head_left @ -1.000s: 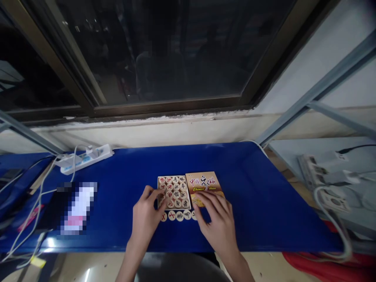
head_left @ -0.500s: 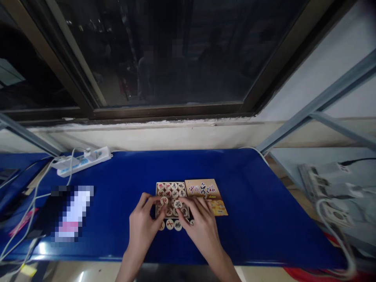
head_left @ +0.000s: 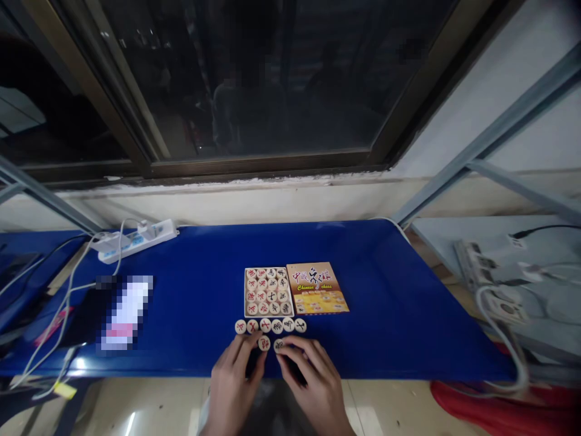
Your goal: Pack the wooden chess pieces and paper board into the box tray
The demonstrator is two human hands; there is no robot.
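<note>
Between thumb and finger, my left hand (head_left: pixel 238 369) pinches a round Chinese chess piece with a red character (head_left: pixel 264 343). My right hand (head_left: pixel 311 366) grips a piece with a black character (head_left: pixel 279 346) beside it. Both pieces are at the table's front edge, just below a row of loose pieces (head_left: pixel 276 326), some red and some black. Behind that row lies an open box (head_left: pixel 292 316) filled with chess pieces, red on the left and black on the right. Its lid (head_left: pixel 320 288), printed "Chinese chess", lies against the box's right side.
On the blue table (head_left: pixel 385 303), a white power strip (head_left: pixel 138 241) with plugs and cables lies at the back left. A blurred-out phone-like object (head_left: pixel 127 315) rests at the left. A window (head_left: pixel 290 91) rises behind, and metal frame bars (head_left: pixel 436 163) stand at the right.
Both hands have drawn back from over the box toward the front edge, each with a piece. The box and the row of loose pieces are now uncovered. The view has shifted slightly.
</note>
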